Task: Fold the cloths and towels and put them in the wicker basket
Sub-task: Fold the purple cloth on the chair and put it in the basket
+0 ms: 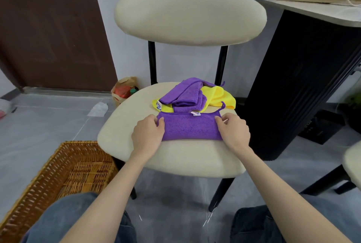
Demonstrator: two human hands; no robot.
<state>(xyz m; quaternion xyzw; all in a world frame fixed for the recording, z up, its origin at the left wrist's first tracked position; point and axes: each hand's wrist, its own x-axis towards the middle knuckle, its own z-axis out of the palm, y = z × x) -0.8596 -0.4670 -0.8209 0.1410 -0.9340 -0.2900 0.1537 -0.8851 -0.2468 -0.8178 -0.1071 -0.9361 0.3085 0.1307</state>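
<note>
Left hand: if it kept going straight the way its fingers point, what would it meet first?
The folded purple cloth, whose left end the left hand now pinches; beyond it, probably the heap of purple and yellow cloths behind.

We can read no words here. The white tag (196,113) on the near purple cloth (190,128) shows blue marks, too blurred for us.

Bare forearms, no sleeves — blue denim jeans (58,221) on both legs.
</note>
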